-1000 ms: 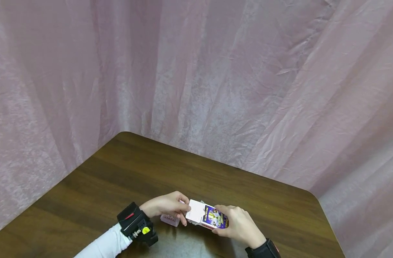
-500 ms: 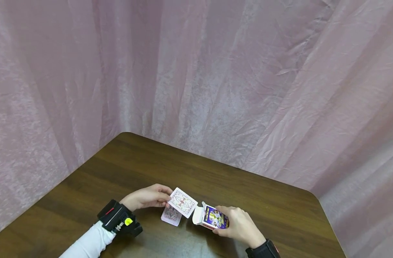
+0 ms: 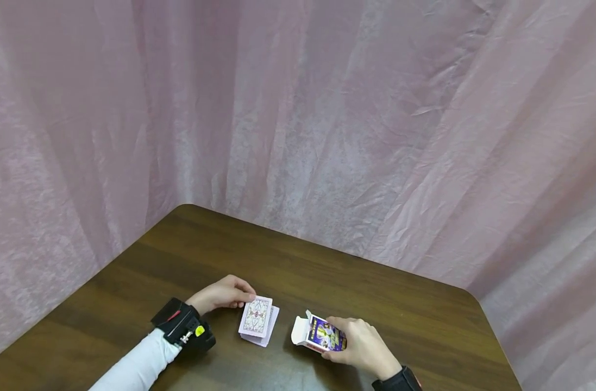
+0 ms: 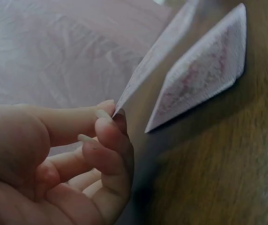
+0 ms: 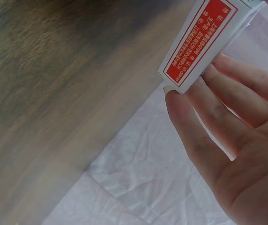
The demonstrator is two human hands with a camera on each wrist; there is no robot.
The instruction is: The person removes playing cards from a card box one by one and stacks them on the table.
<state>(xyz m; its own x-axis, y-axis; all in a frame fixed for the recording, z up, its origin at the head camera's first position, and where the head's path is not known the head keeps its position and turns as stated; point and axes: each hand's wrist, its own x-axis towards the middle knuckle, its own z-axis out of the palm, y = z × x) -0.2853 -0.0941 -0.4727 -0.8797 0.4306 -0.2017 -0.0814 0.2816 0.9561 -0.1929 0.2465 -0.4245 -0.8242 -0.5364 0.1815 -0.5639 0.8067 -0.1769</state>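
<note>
My left hand pinches a playing card by one corner, its ornate patterned back facing up. Thumb and fingertips meet on that corner in the left wrist view, with the card tilted above the pile. Beneath it, a thin pile of cards lies on the table, mostly covered in the head view. To the right, my right hand grips a purple-and-white card box around its far end. The box's white flap stands open toward the cards; its inside cannot be seen.
The brown wooden table has rounded far corners. Pink velvet curtains hang behind it and along the sides. A black wrist-mounted camera sits on the left wrist.
My left hand has drawn a card away from the box mouth, leftward, and turned it over the pile. The box's flap has come into view; my right hand stays nearly where it was.
</note>
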